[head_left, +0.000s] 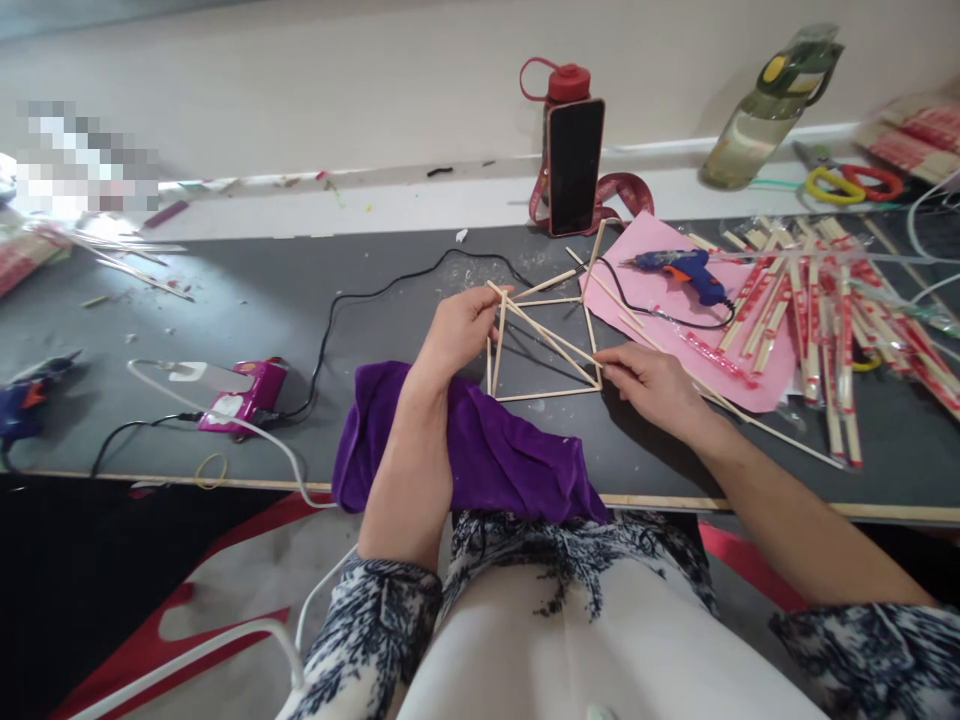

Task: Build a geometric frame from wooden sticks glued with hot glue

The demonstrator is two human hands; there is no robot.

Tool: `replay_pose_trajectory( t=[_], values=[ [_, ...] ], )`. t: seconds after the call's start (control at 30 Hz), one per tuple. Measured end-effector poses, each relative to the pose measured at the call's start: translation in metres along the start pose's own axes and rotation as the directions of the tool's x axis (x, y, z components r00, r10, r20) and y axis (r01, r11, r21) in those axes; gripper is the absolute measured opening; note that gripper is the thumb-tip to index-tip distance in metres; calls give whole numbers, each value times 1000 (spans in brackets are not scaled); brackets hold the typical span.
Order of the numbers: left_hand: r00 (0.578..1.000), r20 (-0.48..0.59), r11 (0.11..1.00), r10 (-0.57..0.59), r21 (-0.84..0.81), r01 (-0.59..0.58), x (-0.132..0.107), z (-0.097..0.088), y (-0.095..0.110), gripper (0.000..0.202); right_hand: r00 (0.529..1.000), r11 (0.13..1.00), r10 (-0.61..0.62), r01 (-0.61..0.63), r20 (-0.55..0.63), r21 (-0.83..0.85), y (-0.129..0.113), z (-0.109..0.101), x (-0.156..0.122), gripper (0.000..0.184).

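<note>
A box-like frame of thin wooden chopsticks stands on the dark grey table in front of me. My left hand is closed at its upper left corner, fingers pinching the stick ends there. A loose-looking chopstick slants across the frame from that corner down to the right. Its lower end is pinched by my right hand, close to the frame's right corner. Whether this stick is fastened at the left end, I cannot tell. A purple cloth lies under my left forearm, along the table's front edge.
Right of the frame, a blue glue gun lies on pink paper, beside many wrapped chopsticks. Behind stand a phone, a red-capped bottle and a clear bottle. Left are a power strip with cords and another glue gun.
</note>
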State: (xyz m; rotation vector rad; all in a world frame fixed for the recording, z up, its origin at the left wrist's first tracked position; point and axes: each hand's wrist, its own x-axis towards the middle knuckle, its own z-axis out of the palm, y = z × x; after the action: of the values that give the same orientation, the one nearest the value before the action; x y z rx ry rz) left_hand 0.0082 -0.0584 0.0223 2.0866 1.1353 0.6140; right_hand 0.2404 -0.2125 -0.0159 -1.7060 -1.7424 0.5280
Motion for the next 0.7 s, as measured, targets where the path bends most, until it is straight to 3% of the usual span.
replay_pose_trajectory(
  t=[0.7],
  values=[
    [1000,-17,998,-24,-60,23,1,1,0,30,1000,1000,17,-17,-3,-5,2,0,1,27]
  ],
)
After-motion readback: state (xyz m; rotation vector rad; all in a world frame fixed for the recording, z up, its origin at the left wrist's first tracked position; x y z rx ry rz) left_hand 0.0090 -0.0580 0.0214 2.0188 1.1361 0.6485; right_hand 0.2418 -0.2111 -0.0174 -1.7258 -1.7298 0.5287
